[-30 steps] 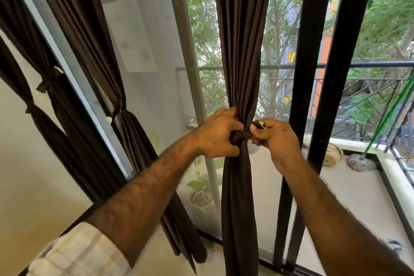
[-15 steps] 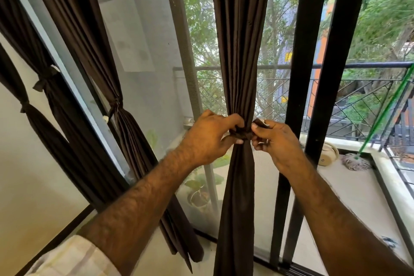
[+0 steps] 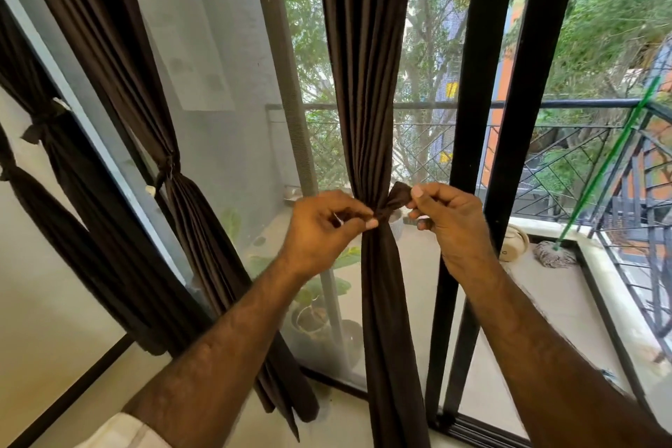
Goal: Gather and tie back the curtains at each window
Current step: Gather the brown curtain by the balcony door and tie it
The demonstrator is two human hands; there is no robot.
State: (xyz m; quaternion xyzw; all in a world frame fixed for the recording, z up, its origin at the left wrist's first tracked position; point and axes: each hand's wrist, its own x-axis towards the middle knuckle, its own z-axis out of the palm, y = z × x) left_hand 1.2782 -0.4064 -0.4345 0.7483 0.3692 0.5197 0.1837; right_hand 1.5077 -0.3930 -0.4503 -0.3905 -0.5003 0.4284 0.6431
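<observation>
A dark brown curtain [image 3: 367, 65] hangs gathered in the middle of the window, cinched at its waist by a matching tie-back [image 3: 387, 212]. My left hand [image 3: 323, 225] pinches the left end of the tie-back. At the knot's right, my right hand [image 3: 449, 220] pinches the tie's other end [image 3: 400, 193]. Another brown curtain [image 3: 120, 58] to the left is bound by its own tie [image 3: 168, 165]. At the far left a further curtain [image 3: 58, 164] is knotted too.
Black window frame posts [image 3: 472, 120] stand just right of the curtain. Beyond the glass lie a balcony railing [image 3: 567, 104], a green-handled mop [image 3: 556, 253], a potted plant [image 3: 312, 316] and trees. A pale wall [image 3: 43, 302] is at the left.
My hands have drawn apart from the knot, each pulling an end of the tie-back outward. The view has shifted slightly downward.
</observation>
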